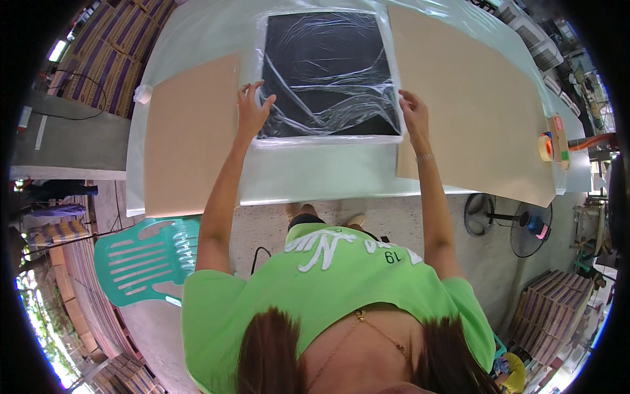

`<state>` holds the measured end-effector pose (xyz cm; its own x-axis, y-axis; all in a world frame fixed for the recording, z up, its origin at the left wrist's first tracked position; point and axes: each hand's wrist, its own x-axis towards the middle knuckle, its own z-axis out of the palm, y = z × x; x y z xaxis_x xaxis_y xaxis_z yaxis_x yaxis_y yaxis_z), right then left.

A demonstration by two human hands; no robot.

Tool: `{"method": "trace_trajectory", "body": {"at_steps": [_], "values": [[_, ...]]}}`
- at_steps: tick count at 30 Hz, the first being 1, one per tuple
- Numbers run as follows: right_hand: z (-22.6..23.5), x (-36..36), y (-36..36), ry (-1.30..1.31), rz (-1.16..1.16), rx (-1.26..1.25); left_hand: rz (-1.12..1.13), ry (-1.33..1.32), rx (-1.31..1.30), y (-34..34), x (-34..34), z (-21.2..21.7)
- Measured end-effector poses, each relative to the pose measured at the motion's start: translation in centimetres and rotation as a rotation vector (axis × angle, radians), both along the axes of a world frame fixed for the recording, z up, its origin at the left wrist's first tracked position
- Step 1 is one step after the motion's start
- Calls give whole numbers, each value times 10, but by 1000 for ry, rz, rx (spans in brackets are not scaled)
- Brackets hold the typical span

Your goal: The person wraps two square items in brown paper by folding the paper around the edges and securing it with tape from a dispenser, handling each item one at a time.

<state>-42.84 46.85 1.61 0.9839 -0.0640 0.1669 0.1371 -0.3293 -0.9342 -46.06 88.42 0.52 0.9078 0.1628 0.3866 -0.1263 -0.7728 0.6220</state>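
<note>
A dark rectangular panel with a white border [321, 75] lies on the table under wrinkled clear plastic film. My left hand [251, 113] is at its left edge, with thumb and fingers apart and the fingertips over the border. At the opposite edge, my right hand [415, 117] has its fingers bent and drawn together against the border. Brown cardboard sheets lie on both sides: a smaller left sheet [190, 138] and a large right sheet [476, 105]. The undersides of the panel's edges are hidden.
Glossy pale sheeting [321, 174] covers the table. A tape roll [545, 148] stands by a small box [559, 139] at the right edge. A green plastic chair [147, 259] is at lower left, and a fan [530, 230] at right. Stacked cartons [108, 49] rise at far left.
</note>
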Motion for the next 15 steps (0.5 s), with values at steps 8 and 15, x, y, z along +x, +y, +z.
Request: {"method": "trace_trajectory", "body": {"at_steps": [8, 15], "values": [[-52, 145, -4, -78, -143, -509, 297, 134, 89, -7, 110, -29], [-79, 170, 7, 396, -2, -87, 318, 452, -179, 2, 145, -56]]}}
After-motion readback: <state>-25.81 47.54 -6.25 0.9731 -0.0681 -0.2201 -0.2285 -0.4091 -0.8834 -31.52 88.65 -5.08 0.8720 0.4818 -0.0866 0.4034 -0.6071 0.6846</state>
